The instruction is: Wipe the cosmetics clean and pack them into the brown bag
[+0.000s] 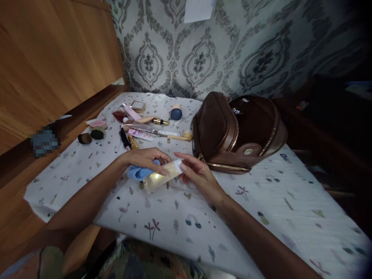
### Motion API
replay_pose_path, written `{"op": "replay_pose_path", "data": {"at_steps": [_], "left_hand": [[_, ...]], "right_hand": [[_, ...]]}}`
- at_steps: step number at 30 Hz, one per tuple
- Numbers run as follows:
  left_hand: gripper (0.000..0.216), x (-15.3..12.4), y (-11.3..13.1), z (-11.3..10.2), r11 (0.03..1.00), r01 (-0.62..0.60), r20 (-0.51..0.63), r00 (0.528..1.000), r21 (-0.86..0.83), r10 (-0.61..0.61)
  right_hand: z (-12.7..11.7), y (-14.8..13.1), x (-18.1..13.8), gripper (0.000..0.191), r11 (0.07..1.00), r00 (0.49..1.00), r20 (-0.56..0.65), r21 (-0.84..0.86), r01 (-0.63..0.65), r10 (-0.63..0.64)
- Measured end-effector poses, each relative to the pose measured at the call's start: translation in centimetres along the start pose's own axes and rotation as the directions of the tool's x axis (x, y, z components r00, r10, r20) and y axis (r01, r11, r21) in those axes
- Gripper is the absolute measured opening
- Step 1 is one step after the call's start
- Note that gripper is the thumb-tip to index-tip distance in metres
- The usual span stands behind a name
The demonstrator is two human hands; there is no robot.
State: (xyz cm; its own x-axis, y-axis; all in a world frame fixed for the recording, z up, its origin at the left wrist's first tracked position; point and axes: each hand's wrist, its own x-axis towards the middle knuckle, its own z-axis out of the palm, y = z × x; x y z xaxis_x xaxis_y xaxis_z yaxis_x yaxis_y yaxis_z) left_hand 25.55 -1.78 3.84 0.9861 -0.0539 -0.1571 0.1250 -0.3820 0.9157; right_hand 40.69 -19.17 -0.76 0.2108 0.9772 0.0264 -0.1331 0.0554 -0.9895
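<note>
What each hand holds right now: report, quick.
Left hand: closed, holding a blue cloth and the pale yellow tube.
Right hand: closed on the tube's white cap.

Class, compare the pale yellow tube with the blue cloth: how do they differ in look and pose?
The pale yellow tube has a white cap; the blue cloth is blue throughout what shows. The tube is long and smooth, while the cloth is bunched in folds. The tube's cap end meets the right hand, whereas the cloth lies apart from that hand. Both are at the left hand, which partly covers them.
</note>
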Motion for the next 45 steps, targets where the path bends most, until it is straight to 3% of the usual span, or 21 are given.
{"op": "replay_pose_path", "data": {"at_steps": [2,3,5,7,9,11,12,14,18,22,27,32,36,40,43,45], "left_hand": [[0.030,0.1,-0.3,0.0,0.998,0.020,-0.026,0.999,0.068,-0.018],[0.030,0.0,-0.5,0.0,0.992,0.040,-0.096,0.995,0.121,-0.028],[0.032,0.0,-0.9,-0.3,0.961,0.114,-0.366,0.930,0.250,-0.015],[0.034,-0.1,-0.9,-0.4,0.924,0.184,-0.662,0.744,0.335,0.092],[0.033,0.0,-0.6,0.0,0.915,0.182,-0.821,0.527,0.360,0.218],[0.031,0.4,0.1,1.2,0.922,0.110,-0.867,0.396,0.370,0.301],[0.030,0.6,0.4,2.1,0.921,0.074,-0.869,0.368,0.382,0.330],[0.028,1.3,0.8,4.1,0.902,0.025,-0.831,0.401,0.430,0.385],[0.022,2.3,0.6,6.4,0.846,-0.057,-0.636,0.634,0.530,0.441],[0.027,1.8,0.0,4.8,0.863,-0.085,-0.500,0.785,0.498,0.365],[0.024,0.8,-1.2,1.5,0.847,0.025,-0.317,0.933,0.531,0.171],[0.040,-0.5,-2.0,-0.6,0.815,0.067,-0.203,0.977,0.576,0.063],[0.065,-2.0,-1.3,-2.1,0.844,0.030,-0.072,0.997,0.535,0.010],[0.057,-2.3,-0.9,-2.7,0.874,-0.029,0.011,1.000,0.485,0.027],[0.035,-2.0,-1.4,-2.8,0.890,0.063,-0.096,0.995,0.452,-0.022],[0.028,-1.9,-1.7,-2.9,0.896,0.149,-0.289,0.957,0.418,-0.024]], "right_hand": [[0.0,0.0,0.1,0.043,1.000,1.000,-0.005,-0.010,-0.012,0.011],[0.0,0.0,0.1,0.041,1.000,1.000,-0.016,-0.009,-0.014,0.014],[0.0,0.1,0.2,0.038,1.000,0.999,-0.047,-0.002,-0.020,0.020],[0.0,0.1,0.2,0.037,1.000,0.997,-0.077,0.012,-0.029,0.030],[0.1,0.1,0.3,0.036,0.999,0.994,-0.101,0.039,-0.036,0.040],[0.2,0.2,0.3,0.036,0.997,0.992,-0.113,0.067,-0.048,0.056],[0.2,0.2,0.2,0.036,0.995,0.992,-0.111,0.078,-0.057,0.066],[0.3,0.3,0.2,0.036,0.993,0.992,-0.091,0.092,-0.074,0.083],[0.2,0.6,0.3,0.037,0.992,0.995,-0.050,0.102,-0.079,0.084],[0.1,0.8,0.5,0.039,0.993,0.995,-0.053,0.083,-0.085,0.090],[0.0,1.0,0.6,0.042,0.994,0.993,-0.064,0.049,-0.097,0.100],[-0.2,1.2,0.7,0.041,0.997,0.995,-0.071,0.039,-0.072,0.075],[-0.3,1.1,0.6,0.038,0.997,0.994,-0.073,0.030,-0.077,0.079],[-0.3,1.1,0.7,0.039,0.996,0.993,-0.077,0.030,-0.089,0.091],[-0.3,1.2,0.7,0.039,0.995,0.992,-0.077,0.025,-0.098,0.100],[-0.3,1.2,0.7,0.040,0.994,0.991,-0.082,0.024,-0.104,0.106]]}}
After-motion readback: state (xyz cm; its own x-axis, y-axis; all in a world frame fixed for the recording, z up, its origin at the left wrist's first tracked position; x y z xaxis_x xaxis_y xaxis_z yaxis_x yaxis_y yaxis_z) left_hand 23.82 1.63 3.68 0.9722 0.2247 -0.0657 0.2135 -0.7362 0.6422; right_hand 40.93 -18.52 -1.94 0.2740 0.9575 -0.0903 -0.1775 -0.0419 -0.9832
